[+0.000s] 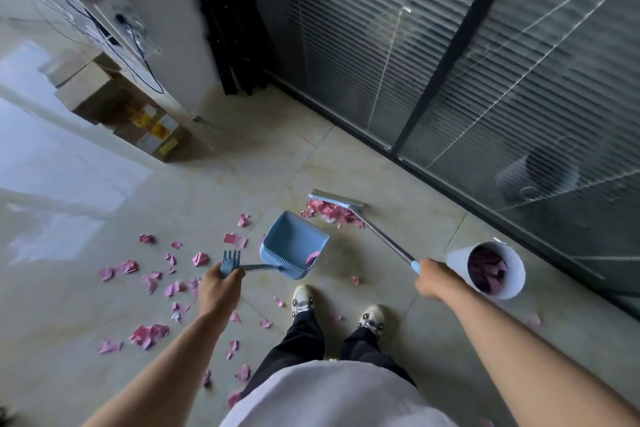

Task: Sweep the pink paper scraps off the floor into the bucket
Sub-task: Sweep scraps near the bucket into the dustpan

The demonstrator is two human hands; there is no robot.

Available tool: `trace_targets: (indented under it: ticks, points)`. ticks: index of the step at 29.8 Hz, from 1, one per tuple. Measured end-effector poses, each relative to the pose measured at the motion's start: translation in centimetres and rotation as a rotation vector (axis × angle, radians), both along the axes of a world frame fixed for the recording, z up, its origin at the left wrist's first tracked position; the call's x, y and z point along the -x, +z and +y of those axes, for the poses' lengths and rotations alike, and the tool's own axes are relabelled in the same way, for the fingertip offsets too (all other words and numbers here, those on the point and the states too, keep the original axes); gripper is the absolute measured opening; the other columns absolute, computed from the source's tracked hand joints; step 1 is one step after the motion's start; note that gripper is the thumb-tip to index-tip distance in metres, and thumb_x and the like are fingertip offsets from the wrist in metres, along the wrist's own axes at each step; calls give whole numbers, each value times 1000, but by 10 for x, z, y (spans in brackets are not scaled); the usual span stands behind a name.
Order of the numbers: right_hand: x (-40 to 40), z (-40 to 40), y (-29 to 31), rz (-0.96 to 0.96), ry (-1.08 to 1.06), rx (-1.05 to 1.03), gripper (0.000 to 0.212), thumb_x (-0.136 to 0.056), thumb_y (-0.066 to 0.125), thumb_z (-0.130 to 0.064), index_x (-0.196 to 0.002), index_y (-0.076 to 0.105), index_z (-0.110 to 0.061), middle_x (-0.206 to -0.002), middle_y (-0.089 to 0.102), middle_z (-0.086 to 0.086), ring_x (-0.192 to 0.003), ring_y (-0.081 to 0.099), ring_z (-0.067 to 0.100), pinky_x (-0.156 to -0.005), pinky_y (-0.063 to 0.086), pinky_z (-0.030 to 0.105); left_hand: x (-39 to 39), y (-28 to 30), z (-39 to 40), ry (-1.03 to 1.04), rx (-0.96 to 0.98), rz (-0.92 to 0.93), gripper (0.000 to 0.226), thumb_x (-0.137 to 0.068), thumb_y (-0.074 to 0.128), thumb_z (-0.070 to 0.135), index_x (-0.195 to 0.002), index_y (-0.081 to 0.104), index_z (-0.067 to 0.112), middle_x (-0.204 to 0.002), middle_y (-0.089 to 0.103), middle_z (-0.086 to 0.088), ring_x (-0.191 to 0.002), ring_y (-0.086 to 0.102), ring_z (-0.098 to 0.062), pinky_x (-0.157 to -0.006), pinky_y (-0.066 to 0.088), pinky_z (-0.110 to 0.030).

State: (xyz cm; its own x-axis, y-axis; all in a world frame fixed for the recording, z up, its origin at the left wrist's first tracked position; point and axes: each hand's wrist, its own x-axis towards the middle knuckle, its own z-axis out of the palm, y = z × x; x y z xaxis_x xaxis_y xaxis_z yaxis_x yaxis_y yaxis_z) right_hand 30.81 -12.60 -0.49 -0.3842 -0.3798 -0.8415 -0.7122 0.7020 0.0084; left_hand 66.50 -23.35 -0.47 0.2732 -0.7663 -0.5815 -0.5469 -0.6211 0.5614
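My left hand [220, 288] grips the handle of a blue dustpan [294, 243], which rests on the floor with one pink scrap inside. My right hand [433, 279] grips the blue end of a broom handle; the broom head [337, 199] lies on the floor behind a pile of pink scraps [330, 213], just beyond the dustpan's open side. A white bucket [512, 274] stands right of my right hand and holds pink scraps. Several more pink paper scraps [149, 334] lie scattered across the tiles to the left and around my feet.
A glass wall with blinds [450, 62] runs along the right, close behind the bucket. Cardboard boxes [114, 104] stand at the left beside a white pillar [166, 28]. Black stands [235, 45] lean in the corner. My shoes [303, 300] stand behind the dustpan.
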Motion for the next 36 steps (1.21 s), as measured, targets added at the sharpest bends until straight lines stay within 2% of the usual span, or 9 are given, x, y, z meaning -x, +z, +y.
trace_targets:
  ticks: [4,9,12,16,21,26,30,34,36]
  points:
    - [-3,26,19,61,88,-41,43,-91,37,-13,-131,49,-16,-124,59,10,-108,60,29,-72,40,28,-4,-2,5,31,9,13,5,-88,63,18,-84,62,14,-62,53,-9,-53,44,-19,-50,39,-25]
    - [-8,33,33,96,95,62,38,-89,39,-10,-125,50,-14,-117,62,11,-95,59,30,-68,39,28,-8,-7,13,152,11,24,14,-89,60,15,-75,58,15,-65,52,-12,-58,44,-22,-56,40,-33]
    - [-16,19,19,69,45,129,35,-90,40,-13,-123,50,-16,-115,63,13,-102,60,33,-70,40,30,-14,-5,23,226,23,23,16,-90,58,16,-74,54,15,-65,52,-11,-60,45,-23,-56,40,-33]
    - [-34,-25,1,19,-3,186,32,-95,43,-27,-121,54,-11,-122,61,16,-111,59,35,-84,47,34,-26,-4,38,355,23,-7,14,-88,62,26,-86,60,12,-65,53,-8,-58,45,-22,-57,39,-36]
    - [-47,-51,-5,5,125,115,38,-93,44,-20,-130,53,-12,-131,57,13,-118,57,31,-93,47,35,-45,1,55,499,53,-97,20,-84,64,29,-90,62,10,-64,52,-9,-54,41,-21,-51,35,-32]
    - [-18,-29,9,134,328,44,39,-92,41,-11,-129,53,-14,-129,58,10,-116,57,31,-90,47,37,-42,5,73,407,79,-199,17,-89,58,27,-88,62,10,-69,55,-11,-59,43,-23,-52,31,-30]
    - [18,5,21,203,430,-20,42,-88,43,-5,-126,55,-18,-127,60,7,-115,58,28,-86,47,33,-39,4,75,364,61,-263,24,-90,55,30,-88,65,8,-73,58,-15,-65,46,-27,-54,31,-32]
    - [49,38,30,193,414,3,34,-88,41,-7,-114,58,-20,-120,63,6,-107,61,27,-77,45,30,-33,3,80,323,49,-295,27,-90,55,34,-92,66,9,-81,63,-19,-69,51,-30,-56,32,-33]
    - [63,54,28,179,332,71,29,-90,40,-14,-110,59,-22,-113,66,7,-101,63,29,-79,49,30,-30,3,83,308,49,-297,29,-91,56,37,-93,67,10,-81,64,-18,-68,50,-29,-54,31,-33]
